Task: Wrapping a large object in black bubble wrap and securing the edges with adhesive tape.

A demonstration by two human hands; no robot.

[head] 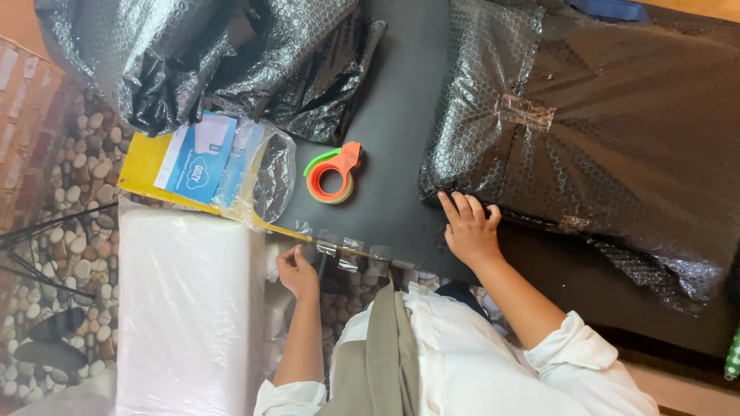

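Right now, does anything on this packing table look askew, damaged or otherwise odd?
Nothing looks damaged or spilled. Cut tape strips hang along the table edge near the left hand. The right hand rests on the bubble-wrapped parcel, whose lower right wrap looks loose. The tape dispenser lies nearby.

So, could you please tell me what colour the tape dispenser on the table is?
Orange with a green handle; the tape dispenser shows in the head view.

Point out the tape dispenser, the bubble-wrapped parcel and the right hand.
tape dispenser (333,174), head view, orange ring.
bubble-wrapped parcel (617,123), head view, top face.
right hand (470,227), head view, back of hand.
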